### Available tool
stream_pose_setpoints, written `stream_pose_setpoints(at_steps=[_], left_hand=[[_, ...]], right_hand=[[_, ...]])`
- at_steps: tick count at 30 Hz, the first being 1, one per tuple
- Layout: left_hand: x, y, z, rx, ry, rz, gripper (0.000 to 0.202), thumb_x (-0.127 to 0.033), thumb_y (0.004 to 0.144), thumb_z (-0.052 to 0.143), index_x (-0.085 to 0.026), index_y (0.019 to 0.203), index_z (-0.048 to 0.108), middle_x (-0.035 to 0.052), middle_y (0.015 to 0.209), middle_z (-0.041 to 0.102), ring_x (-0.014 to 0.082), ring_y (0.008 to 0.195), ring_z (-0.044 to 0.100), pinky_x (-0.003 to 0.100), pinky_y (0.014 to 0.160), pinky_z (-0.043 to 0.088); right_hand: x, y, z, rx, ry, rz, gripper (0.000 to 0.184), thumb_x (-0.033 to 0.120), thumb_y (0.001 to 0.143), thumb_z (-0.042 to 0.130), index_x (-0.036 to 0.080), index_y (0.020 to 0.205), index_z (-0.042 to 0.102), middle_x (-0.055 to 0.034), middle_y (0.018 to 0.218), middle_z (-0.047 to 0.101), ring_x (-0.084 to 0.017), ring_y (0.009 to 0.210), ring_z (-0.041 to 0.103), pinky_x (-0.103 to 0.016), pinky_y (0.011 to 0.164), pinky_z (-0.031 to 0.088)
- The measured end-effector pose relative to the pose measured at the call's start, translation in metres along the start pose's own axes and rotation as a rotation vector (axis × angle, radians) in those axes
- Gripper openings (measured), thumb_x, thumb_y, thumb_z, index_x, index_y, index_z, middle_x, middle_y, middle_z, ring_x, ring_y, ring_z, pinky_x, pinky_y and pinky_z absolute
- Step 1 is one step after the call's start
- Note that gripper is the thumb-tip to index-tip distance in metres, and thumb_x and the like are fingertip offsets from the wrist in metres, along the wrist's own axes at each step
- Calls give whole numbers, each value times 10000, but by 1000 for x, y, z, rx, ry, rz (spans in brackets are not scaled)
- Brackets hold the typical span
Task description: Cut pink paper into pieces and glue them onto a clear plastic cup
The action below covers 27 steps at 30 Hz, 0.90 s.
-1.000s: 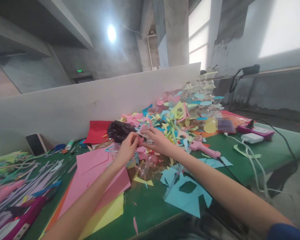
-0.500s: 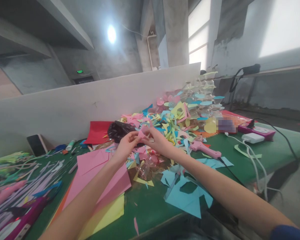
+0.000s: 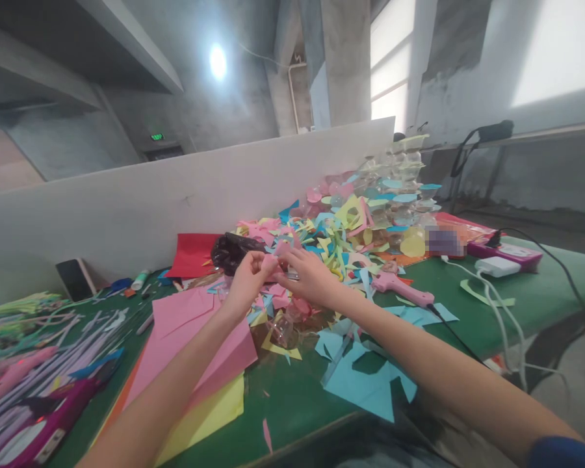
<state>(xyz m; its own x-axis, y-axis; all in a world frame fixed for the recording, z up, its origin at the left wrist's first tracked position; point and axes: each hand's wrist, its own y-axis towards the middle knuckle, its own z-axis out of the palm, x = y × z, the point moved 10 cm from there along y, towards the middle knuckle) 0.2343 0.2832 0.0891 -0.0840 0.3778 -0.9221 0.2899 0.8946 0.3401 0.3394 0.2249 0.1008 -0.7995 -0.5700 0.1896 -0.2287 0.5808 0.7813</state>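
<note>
Both my hands meet over the middle of the green table, around a small piece of pink paper (image 3: 270, 262). My left hand (image 3: 248, 278) pinches the piece between thumb and fingers. From the other side my right hand (image 3: 308, 274) closes on it too, its fingertips partly hidden behind the paper. Beyond my left hand lies a black plastic bag (image 3: 231, 252). Below my hands are clear plastic domes (image 3: 281, 330) among paper scraps. Sheets of pink paper (image 3: 190, 341) lie under my left forearm.
A heap of coloured scraps (image 3: 322, 240) and stacked clear cups (image 3: 404, 175) stands behind. At right are a pink glue gun (image 3: 403, 287), cut blue paper (image 3: 365, 383), a power strip (image 3: 511, 253) and cables. Pipe cleaners (image 3: 82, 351) and a phone (image 3: 75, 281) lie left.
My right hand's fingers have spread a little and shifted on the pink paper piece. My left hand keeps its pinch, and the view has shifted slightly.
</note>
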Motion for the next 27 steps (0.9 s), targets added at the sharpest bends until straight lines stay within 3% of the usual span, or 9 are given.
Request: stream_pose_setpoints(at_steps=[3, 6, 9, 12, 16, 19, 21, 24, 27], left_hand=[[-1, 0, -4, -13, 71, 24, 483, -523, 670, 719, -187, 958, 526, -59, 653, 513, 81, 531, 474, 192, 510, 392], [-1, 0, -9, -19, 149, 44, 483, -535, 718, 678, -201, 1040, 543, -84, 589, 415, 62, 453, 360, 180, 438, 301], [2, -2, -5, 44, 133, 40, 557, -536, 726, 671, -200, 1143, 517, -55, 657, 504, 70, 478, 395, 187, 452, 314], [4, -9, 3, 146, 161, 9, 555, -510, 727, 673, -199, 1161, 525, 1, 801, 609, 105, 586, 501, 209, 526, 385], [1, -30, -2, 205, 408, -16, 503, -456, 669, 717, -210, 1090, 595, 45, 927, 645, 201, 822, 597, 280, 684, 460], [-1, -51, -4, 318, 528, -16, 565, -408, 599, 773, -250, 1121, 623, 89, 1160, 628, 274, 1041, 577, 324, 825, 457], [-2, -61, -3, 381, 547, -16, 531, -399, 636, 751, -291, 1142, 630, 76, 1220, 620, 277, 1086, 568, 315, 849, 447], [-1, -65, 2, 427, 587, 14, 265, -416, 738, 660, -274, 960, 693, 51, 1050, 689, 247, 950, 614, 289, 770, 446], [2, -59, 8, 423, 589, 48, 215, -435, 781, 604, -235, 794, 681, 27, 803, 686, 202, 744, 605, 271, 664, 427]], right_hand=[[1, 2, 1, 23, 70, 19, 199, 343, 945, 482, 174, 941, 586, -64, 905, 625, -190, 845, 546, -299, 759, 363], [-2, 5, 2, 61, 129, 53, 265, 306, 982, 396, 180, 800, 541, -36, 791, 588, -164, 753, 512, -280, 691, 328], [-15, 6, 2, 46, 268, 175, 330, 296, 987, 338, 198, 682, 417, 14, 654, 476, -135, 643, 442, -262, 618, 293], [-25, 3, 4, 45, 411, 296, 314, 316, 958, 352, 213, 662, 333, 43, 613, 403, -122, 604, 406, -249, 587, 285], [-22, 0, 9, 114, 477, 351, 266, 305, 935, 353, 223, 687, 303, 51, 620, 384, -120, 586, 382, -248, 556, 276], [-22, -3, 10, 124, 514, 392, 224, 271, 927, 352, 229, 716, 289, 57, 634, 363, -115, 572, 358, -247, 537, 267], [-23, -4, 13, 133, 551, 417, 212, 266, 928, 353, 231, 729, 286, 62, 635, 347, -113, 566, 347, -245, 532, 266], [-24, -4, 19, 135, 605, 425, 222, 298, 939, 354, 230, 735, 297, 64, 632, 338, -113, 572, 354, -243, 542, 277], [-23, -3, 19, 125, 653, 417, 235, 326, 940, 369, 223, 733, 330, 59, 649, 364, -113, 593, 378, -245, 561, 299]])
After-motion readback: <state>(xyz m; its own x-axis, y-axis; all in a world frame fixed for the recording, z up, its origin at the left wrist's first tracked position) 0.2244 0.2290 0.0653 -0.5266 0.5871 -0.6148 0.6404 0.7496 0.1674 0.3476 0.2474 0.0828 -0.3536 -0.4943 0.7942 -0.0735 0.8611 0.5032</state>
